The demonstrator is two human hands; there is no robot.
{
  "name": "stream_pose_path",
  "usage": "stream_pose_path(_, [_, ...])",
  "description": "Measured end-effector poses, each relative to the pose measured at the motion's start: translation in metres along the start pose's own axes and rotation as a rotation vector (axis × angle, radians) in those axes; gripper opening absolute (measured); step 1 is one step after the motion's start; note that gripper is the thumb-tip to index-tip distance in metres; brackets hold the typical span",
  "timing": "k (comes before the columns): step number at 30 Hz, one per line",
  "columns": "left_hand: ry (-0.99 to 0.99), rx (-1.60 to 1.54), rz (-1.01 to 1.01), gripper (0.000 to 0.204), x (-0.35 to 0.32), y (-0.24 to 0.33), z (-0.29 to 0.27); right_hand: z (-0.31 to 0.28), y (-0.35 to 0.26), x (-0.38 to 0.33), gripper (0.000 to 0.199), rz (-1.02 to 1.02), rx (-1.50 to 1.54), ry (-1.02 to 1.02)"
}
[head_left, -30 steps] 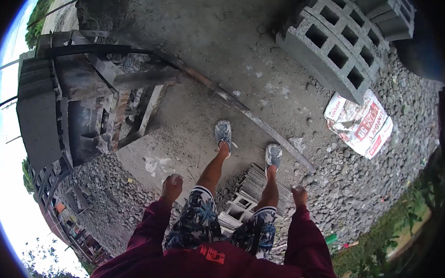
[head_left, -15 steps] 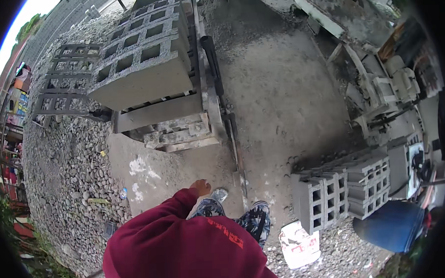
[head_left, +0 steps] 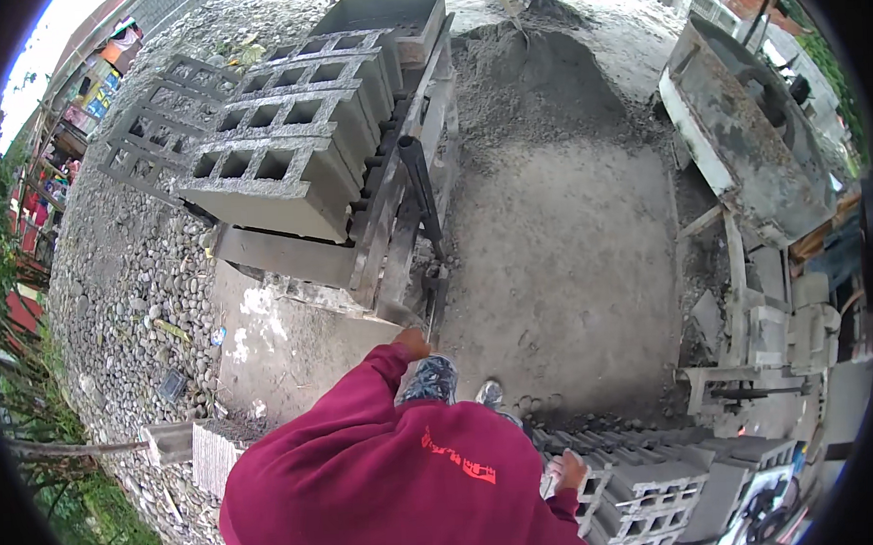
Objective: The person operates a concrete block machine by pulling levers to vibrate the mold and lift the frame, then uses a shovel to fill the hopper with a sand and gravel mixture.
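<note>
My left hand [head_left: 415, 344] hangs low in front of me, by the near end of a dark metal bar [head_left: 437, 290] at the frame's corner. Its fingers point away, and I cannot tell whether they touch the bar. My right hand [head_left: 566, 469] is over the near edge of stacked hollow concrete blocks [head_left: 651, 497], fingers loosely bent and apart, holding nothing visible. Contact with the blocks is unclear. Ahead to the left, a row of freshly shaped grey hollow blocks [head_left: 258, 200] sits on a metal frame [head_left: 285, 255], with a dark upright pipe handle [head_left: 420, 190] beside it.
A grey sand heap [head_left: 545, 78] lies ahead on the concrete floor [head_left: 563, 267]. At right stands a rusty metal trough [head_left: 742, 128] on wooden legs. Loose stones [head_left: 137, 325] cover the left side, with open metal grids [head_left: 157, 129]. A concrete block [head_left: 216, 456] lies near my left.
My body and view have turned and shifted, with a step rightward. My left hand has come closer to the frame's corner. My right hand has come into view over the stacked blocks.
</note>
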State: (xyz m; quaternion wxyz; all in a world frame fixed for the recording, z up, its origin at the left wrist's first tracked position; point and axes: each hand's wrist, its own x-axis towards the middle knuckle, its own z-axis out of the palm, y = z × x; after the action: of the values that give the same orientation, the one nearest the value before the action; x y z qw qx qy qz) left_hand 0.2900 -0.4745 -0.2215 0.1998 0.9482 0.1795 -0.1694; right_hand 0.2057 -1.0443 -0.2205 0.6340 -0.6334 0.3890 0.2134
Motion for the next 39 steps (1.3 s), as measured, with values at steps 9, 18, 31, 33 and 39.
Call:
stream_pose_path(9, [0.179,-0.583,0.169,0.026,0.113,0.191,-0.175,0.017,-0.251,0.192,0.044,-0.033,-0.297,-0.012])
stream_pose_path(18, [1.320,0.138,-0.346,0.044,0.271,0.105,-0.530,0.097,-0.397,0.303,0.045,0.161,-0.495,-0.131])
stream_pose_path(31, [1.431,0.313,-0.528,0.024,0.367,0.178,-0.559,0.169,-0.635,0.481,0.037,0.345,-0.625,-0.209])
stream_pose_path(33, [1.553,0.295,-0.485,0.019,0.398,0.214,-0.538,0.221,-0.683,0.552,0.037,0.335,-0.658,-0.259])
stream_pose_path(39, [1.040,-0.656,-0.538,0.028,0.582,0.277,-0.422,0.423,-0.970,0.779,0.029,-0.097,-1.034,-0.464])
